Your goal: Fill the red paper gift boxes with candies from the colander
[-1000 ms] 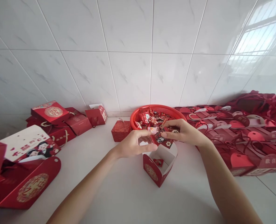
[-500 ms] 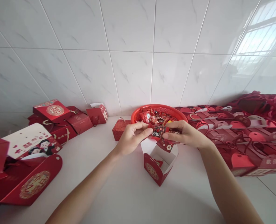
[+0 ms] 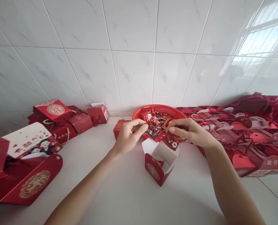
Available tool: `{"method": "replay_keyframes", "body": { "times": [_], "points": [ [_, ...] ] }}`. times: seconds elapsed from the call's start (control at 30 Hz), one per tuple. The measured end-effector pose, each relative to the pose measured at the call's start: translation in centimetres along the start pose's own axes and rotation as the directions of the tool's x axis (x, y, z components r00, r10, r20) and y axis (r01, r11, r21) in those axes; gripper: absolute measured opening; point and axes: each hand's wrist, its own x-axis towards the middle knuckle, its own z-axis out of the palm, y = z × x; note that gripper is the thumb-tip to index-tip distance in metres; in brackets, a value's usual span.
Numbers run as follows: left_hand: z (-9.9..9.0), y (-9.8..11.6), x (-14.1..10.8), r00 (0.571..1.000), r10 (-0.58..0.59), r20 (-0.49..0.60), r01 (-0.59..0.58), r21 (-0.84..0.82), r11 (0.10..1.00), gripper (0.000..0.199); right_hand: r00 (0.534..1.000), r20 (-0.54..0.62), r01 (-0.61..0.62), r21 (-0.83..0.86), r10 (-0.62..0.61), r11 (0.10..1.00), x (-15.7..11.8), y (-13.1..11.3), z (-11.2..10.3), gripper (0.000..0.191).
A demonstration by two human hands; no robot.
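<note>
Before me an open red gift box (image 3: 163,179) stands with its flaps up, and a small red packet (image 3: 161,163) lies inside. Over its far side my left hand (image 3: 131,134) has thumb and fingertips together at the end of a dark wrapped candy (image 3: 153,131), which tilts down to the right. My right hand (image 3: 190,132) is across from it, beside the box's flowered flap (image 3: 173,143). Its thumb and forefinger are pinched; anything between them is hidden. Right behind both hands is a red plastic basket (image 3: 169,109) of wrapped sweets (image 3: 154,120).
A small red box (image 3: 117,128) stands left of the basket. Several red gift boxes (image 3: 79,123) are piled at the left, with a large open red box (image 3: 33,184) nearer me. Rows of red boxes with cord handles (image 3: 242,140) fill the right. A tiled wall (image 3: 133,78) closes the back.
My hands have drawn slightly apart. The dark candy, previously between both hands, now sits by my left fingertips, tilted, and the right hand has come off it.
</note>
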Motion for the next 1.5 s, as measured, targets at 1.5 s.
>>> {"method": "replay_keyframes", "body": {
  "times": [1.5],
  "points": [
    [1.7, 0.0, -1.2, 0.890, -0.132, 0.436, 0.096, 0.105, 0.990, 0.026, 0.963, -0.225, -0.125, 0.113, 0.148, 0.986, -0.2, -0.6, 0.1, 0.023]
  ]
}}
